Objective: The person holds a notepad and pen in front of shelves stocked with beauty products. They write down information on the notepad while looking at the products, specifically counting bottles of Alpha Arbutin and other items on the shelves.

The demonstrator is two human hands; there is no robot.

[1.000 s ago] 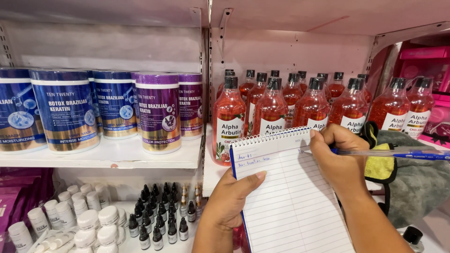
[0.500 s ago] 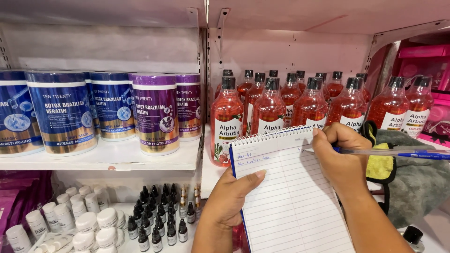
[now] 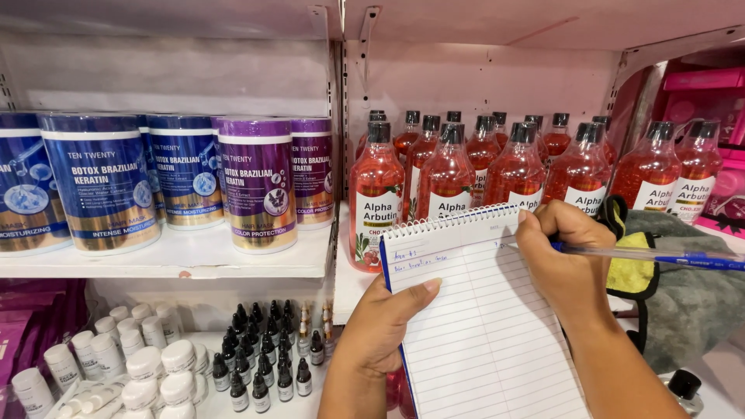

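My left hand (image 3: 384,326) holds a spiral-bound lined notepad (image 3: 481,326) from below, thumb lying across its left edge. The pad has two short lines of blue handwriting near its top. My right hand (image 3: 566,268) grips a blue pen (image 3: 683,257) and rests on the pad's upper right part; the pen tip is hidden behind my fingers. Just behind the pad, a row of red bottles (image 3: 376,190) with black caps stands on the white shelf (image 3: 345,299).
Blue tubs (image 3: 101,182) and purple tubs (image 3: 258,182) stand on the left shelf (image 3: 186,256). Below are several small black dropper bottles (image 3: 260,361) and white jars (image 3: 147,368). A grey cloth (image 3: 691,302) with a yellow-and-black piece lies at right, pink boxes (image 3: 702,93) behind.
The view has shifted slightly. My right hand stays at the pad's top right with the pen, and my left hand keeps its hold on the notepad.
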